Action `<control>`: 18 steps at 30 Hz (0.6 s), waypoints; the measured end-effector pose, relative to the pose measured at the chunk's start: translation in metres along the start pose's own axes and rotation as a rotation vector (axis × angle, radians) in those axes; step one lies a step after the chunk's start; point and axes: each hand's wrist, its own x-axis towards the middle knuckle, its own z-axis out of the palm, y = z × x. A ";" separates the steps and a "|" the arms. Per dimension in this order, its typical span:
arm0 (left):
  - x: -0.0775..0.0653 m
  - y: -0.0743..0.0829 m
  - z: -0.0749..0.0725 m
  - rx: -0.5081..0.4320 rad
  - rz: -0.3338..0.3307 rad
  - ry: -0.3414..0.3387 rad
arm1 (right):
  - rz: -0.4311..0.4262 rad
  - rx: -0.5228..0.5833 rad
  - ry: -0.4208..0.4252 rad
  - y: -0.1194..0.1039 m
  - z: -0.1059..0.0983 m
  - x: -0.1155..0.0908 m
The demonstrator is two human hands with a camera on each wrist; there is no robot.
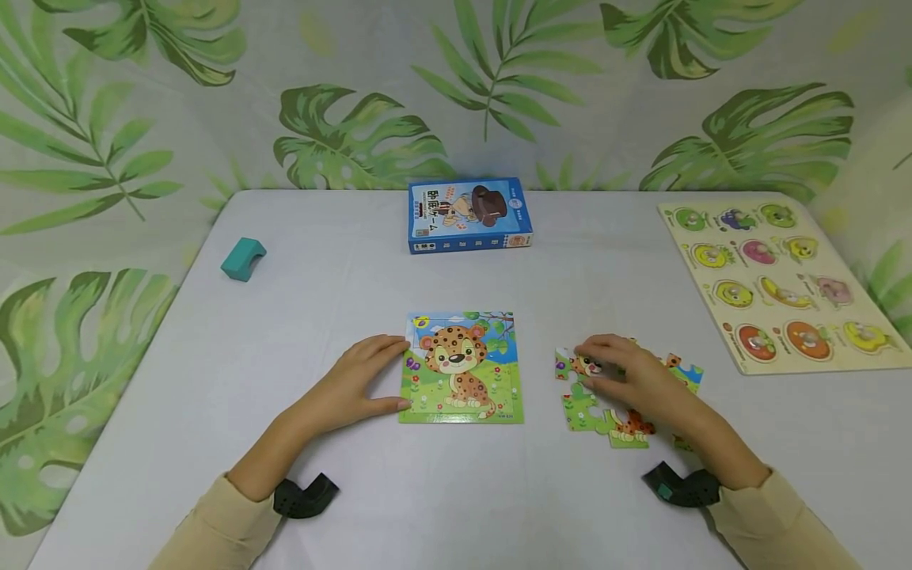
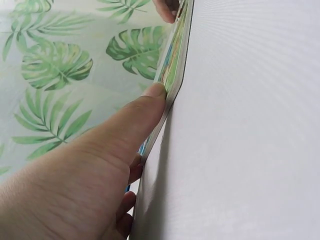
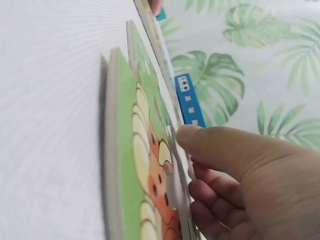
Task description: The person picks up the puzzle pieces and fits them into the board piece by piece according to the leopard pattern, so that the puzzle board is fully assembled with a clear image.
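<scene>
Head view, left hand [image 1: 351,385] spread, touching the board [image 1: 461,367] at its left edge, right hand [image 1: 637,376] half-curled over loose pieces [image 1: 579,413], any grip unclear

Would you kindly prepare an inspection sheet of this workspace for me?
Surface: white tabletop.
Job's things: square leopard board lying flat; loose puzzle pieces to its right, partly hidden by a hand.
Clutter: teal block far left; blue box at back; fruit board far right.
Hands: left hand touches the leopard board's left edge; right hand has thumb and fingers about a face piece.
Cables: nothing seen.
Surroundings: leaf-print backdrop.
</scene>
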 end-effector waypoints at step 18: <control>-0.001 0.001 -0.001 -0.006 -0.021 -0.005 | -0.307 0.029 0.172 -0.071 0.008 0.034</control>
